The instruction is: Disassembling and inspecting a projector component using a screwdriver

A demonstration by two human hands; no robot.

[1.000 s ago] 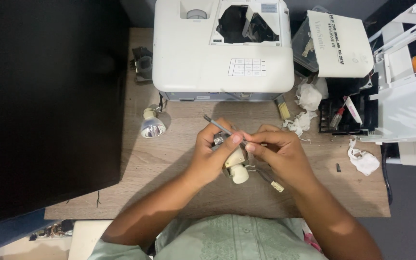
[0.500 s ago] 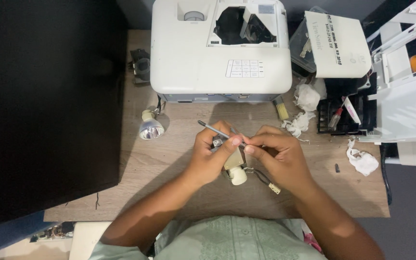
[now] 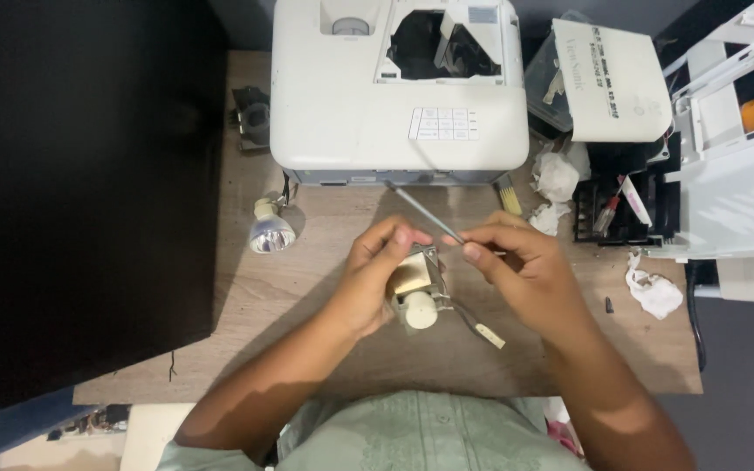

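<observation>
The left hand (image 3: 375, 283) has its grip clamped on a small metal-framed lamp housing with a cream round bulb base (image 3: 418, 290), thumb on top, fingers curled beneath, held just above the wooden tabletop (image 3: 307, 288). The right hand (image 3: 521, 275) pinches a thin grey metal rod (image 3: 427, 213) between thumb and forefinger, the rod slanting up-left toward the white projector with an opened top (image 3: 368, 96). Both forearms angle inward from below. A loose silver reflector bulb (image 3: 270, 232) lies well to the left.

Matt wooden table (image 3: 325, 288) — glossy plastic projector (image 3: 342, 105)
</observation>
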